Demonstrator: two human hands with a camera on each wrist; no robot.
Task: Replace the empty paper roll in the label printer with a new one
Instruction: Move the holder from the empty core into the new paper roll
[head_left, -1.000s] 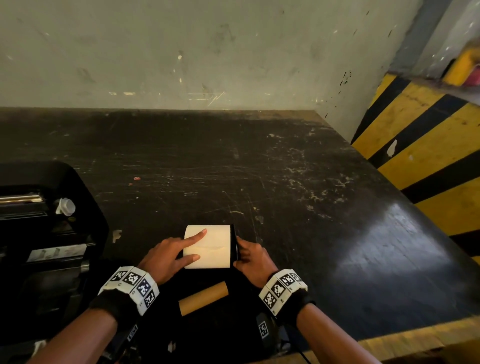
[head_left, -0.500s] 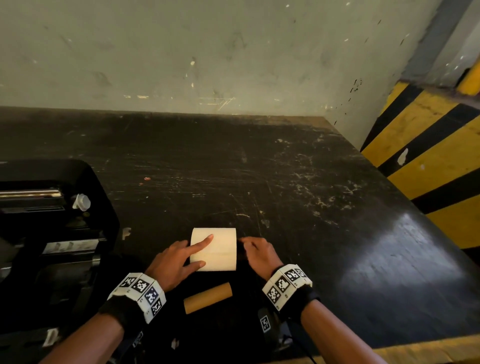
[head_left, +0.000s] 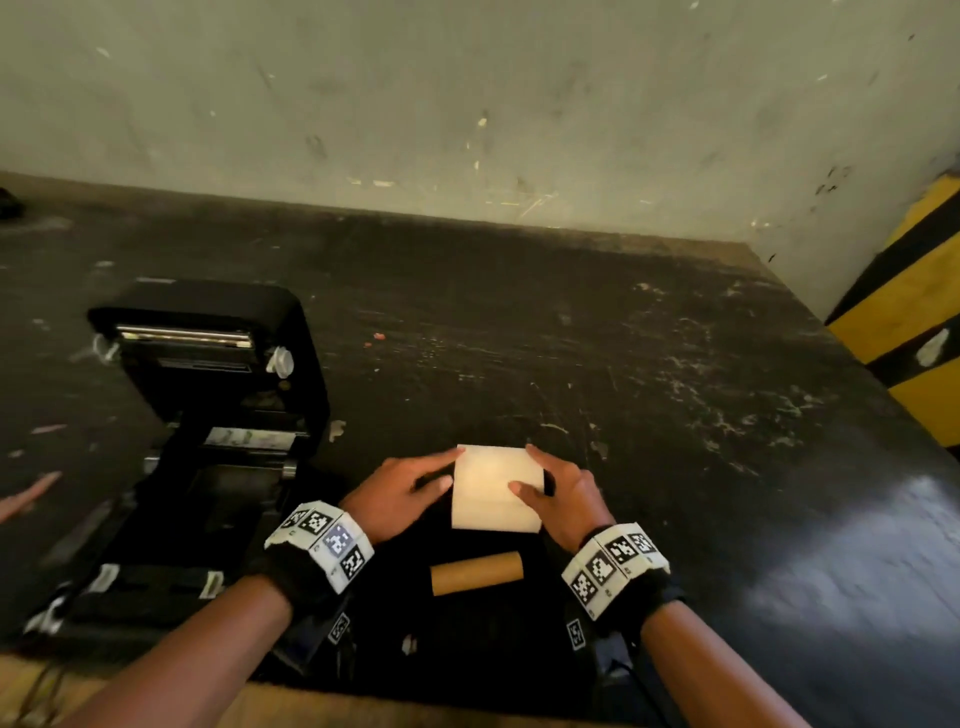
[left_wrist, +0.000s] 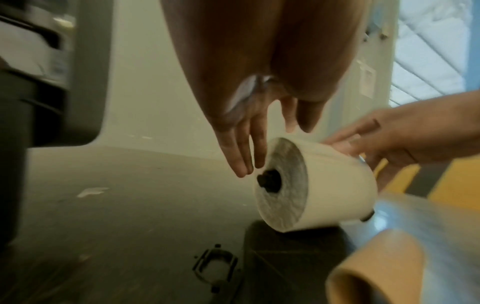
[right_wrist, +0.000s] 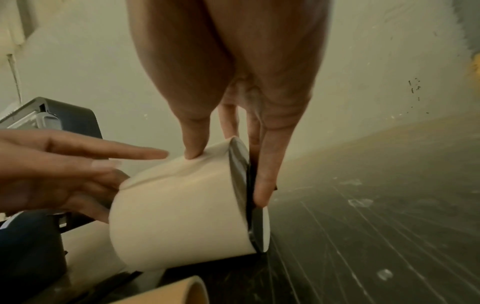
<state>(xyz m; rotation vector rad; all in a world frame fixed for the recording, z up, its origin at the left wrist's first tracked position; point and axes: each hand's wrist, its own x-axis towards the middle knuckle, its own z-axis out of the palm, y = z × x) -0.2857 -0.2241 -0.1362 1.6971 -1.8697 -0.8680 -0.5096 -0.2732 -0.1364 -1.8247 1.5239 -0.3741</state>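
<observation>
The new white paper roll (head_left: 496, 488) lies on its side on the black table, near its front edge. A black spindle (left_wrist: 267, 181) sticks out of its left end and a black flange (right_wrist: 249, 205) sits against its right end. My right hand (head_left: 558, 491) holds the roll, with the thumb (right_wrist: 193, 144) denting the paper on top and the fingers (right_wrist: 265, 185) along the flange. My left hand (head_left: 410, 486) is at the roll's left end, fingers (left_wrist: 244, 156) straight beside the spindle. The empty brown cardboard core (head_left: 477, 572) lies just in front. The black label printer (head_left: 208, 395) stands open to the left.
A plastered wall (head_left: 467, 104) closes the back of the table. A yellow and black striped barrier (head_left: 914, 332) stands at the right. Scratched bare tabletop (head_left: 675, 389) stretches right of the roll. A pale blurred shape (head_left: 26, 493) shows at the far left edge.
The view has swung left and the open printer now shows in full. My left index finger has slid off the roll's top to its left end. My right thumb now presses on the roll.
</observation>
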